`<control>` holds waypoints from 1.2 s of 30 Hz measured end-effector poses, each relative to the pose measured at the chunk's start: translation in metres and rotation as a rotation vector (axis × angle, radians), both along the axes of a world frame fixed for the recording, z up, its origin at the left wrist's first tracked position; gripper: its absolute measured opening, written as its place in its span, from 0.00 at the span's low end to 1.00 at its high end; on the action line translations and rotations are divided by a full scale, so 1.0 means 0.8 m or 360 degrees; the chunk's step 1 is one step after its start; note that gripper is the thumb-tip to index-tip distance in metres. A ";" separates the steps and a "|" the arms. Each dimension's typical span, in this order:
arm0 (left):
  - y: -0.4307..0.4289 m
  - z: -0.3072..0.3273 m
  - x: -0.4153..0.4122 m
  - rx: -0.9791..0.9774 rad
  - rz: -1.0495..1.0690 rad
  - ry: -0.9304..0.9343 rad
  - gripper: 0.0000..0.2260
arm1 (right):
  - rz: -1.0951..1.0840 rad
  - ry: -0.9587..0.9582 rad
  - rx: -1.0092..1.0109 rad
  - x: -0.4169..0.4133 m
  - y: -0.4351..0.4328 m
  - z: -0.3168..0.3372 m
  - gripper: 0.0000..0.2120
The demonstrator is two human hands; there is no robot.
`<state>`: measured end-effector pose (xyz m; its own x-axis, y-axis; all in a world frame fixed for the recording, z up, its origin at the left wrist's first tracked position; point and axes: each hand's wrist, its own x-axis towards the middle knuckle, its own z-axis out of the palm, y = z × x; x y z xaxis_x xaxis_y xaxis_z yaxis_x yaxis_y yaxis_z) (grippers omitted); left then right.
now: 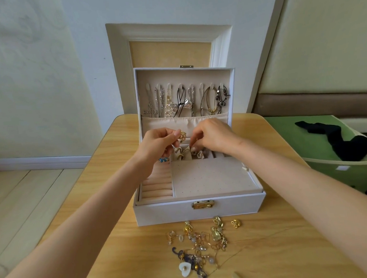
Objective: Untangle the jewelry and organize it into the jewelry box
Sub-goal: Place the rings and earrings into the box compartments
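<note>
Now L hand (157, 143) grip on gold earring (182, 135), R hand (212, 135) grip pinched, contents unclear, over jewelry box (199, 208) rear compartments.

The right hand (213, 135) covers the back compartments of the jewelry box (199, 208), so what its fingers (194, 141) pinch cannot be told. The tangled pile (203, 247) runs off the bottom edge; its finer pieces are perhaps earrings.

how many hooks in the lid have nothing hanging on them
2, as far as the head view shows: the far-left hook and the hook third from the right. The other six carry necklaces; thin chains could be missed at this size.
</note>
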<state>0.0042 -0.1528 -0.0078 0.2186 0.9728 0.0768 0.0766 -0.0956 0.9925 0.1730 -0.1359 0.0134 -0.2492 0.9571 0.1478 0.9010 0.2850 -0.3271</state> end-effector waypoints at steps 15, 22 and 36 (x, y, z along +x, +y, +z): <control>0.003 -0.002 0.012 0.0206 0.0016 0.0407 0.06 | 0.0123 0.0986 -0.0174 0.019 -0.014 0.004 0.10; 0.007 -0.006 0.014 0.0732 0.0152 0.1290 0.06 | 0.0091 0.0593 -0.0017 0.011 -0.018 -0.010 0.08; 0.000 -0.010 0.019 0.0881 0.0190 0.1673 0.09 | 0.0200 0.0294 0.0134 0.002 -0.023 -0.022 0.08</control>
<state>0.0194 -0.1527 -0.0161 0.3359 0.8822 0.3299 0.8643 -0.4279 0.2644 0.1749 -0.1540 -0.0046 -0.3265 0.9027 0.2801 0.7837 0.4243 -0.4536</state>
